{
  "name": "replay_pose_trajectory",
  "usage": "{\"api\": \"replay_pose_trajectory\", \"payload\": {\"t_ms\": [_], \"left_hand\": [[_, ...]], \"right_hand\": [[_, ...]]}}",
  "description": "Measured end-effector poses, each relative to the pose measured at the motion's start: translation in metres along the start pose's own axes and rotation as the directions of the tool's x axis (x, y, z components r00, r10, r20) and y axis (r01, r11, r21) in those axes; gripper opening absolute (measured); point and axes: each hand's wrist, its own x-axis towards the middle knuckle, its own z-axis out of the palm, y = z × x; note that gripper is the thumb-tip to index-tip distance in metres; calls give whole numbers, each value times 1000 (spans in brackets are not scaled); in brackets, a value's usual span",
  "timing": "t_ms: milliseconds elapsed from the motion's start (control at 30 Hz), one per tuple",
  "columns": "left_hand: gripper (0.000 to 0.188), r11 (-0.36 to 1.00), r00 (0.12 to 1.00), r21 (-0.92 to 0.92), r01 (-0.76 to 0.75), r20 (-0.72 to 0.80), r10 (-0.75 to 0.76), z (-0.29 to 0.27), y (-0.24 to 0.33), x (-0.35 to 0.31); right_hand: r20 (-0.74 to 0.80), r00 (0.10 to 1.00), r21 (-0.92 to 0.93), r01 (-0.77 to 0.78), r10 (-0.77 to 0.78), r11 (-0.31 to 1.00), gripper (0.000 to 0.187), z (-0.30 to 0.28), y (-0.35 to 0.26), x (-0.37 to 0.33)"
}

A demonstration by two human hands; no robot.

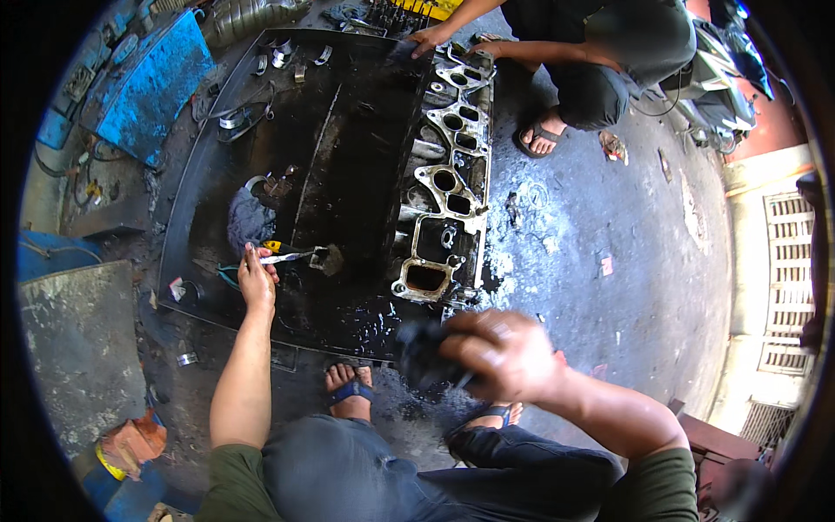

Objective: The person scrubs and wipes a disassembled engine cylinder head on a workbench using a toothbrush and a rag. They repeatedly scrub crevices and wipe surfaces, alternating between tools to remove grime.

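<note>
- Casting (452, 191): its long axis runs away from the person, along the right side of the dark tray (365, 200), with the port openings facing up.
- Right hand (509, 352): the nearer of the two to the casting, just off its near end and a little to its right. From this grip the casting lies ahead and slightly left, its length pointing away.
- Dark bundle (424, 352): at the right hand's fingers, between that hand and the casting's near-left corner. The fingers look curled round it; blur hides how tightly, and what it is made of.
- Left hand (258, 277): well to the left of the casting's near end, fingers closed round a thin pale tool (291, 257), whose far end points rightward, toward the casting, without reaching it.
- Grey rag (250, 217): left of the casting, just beyond the left hand.
- Co-worker's hand (430, 37): by the casting's far end; whether it touches the metal, I cannot tell.
</note>
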Motion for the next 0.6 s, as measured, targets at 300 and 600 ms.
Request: {"api": "replay_pose_trajectory", "payload": {"t_ms": [300,600], "left_hand": [[51,1000,1000,-7,16,25,-16,22,-11,-9],[48,995,998,-91,48,-34,-51,23,-21,-5]], "right_hand": [[-5,878,-408,-440,479,800,44,-49,61,105],[113,848,-388,-441,517,809,45,-35,74,107]]}}
